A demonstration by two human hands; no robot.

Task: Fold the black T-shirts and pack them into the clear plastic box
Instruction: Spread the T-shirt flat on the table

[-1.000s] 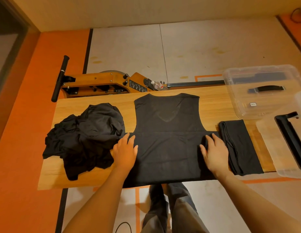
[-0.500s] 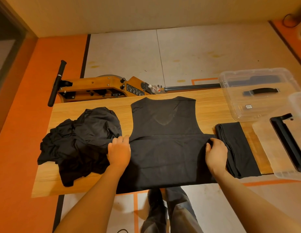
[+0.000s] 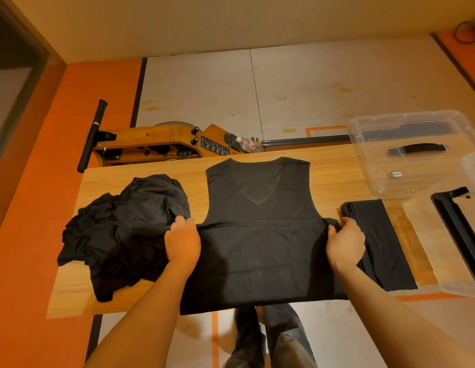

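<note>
The wooden table [image 3: 329, 168] is serving as the folding surface, with 1 black T-shirt [image 3: 260, 235] lying flat across its middle, neck far, hem hanging over the near edge. To its left, a heap of unfolded shirts [image 3: 125, 229] is waiting; at its right, 1 folded shirt [image 3: 377, 240] is lying near the clear plastic box [image 3: 406, 155], probably staged for packing. The left hand [image 3: 182, 240] and right hand [image 3: 345, 241] are each pinching a side edge, fingers curled closed on cloth, seemingly readying a fold.
</note>
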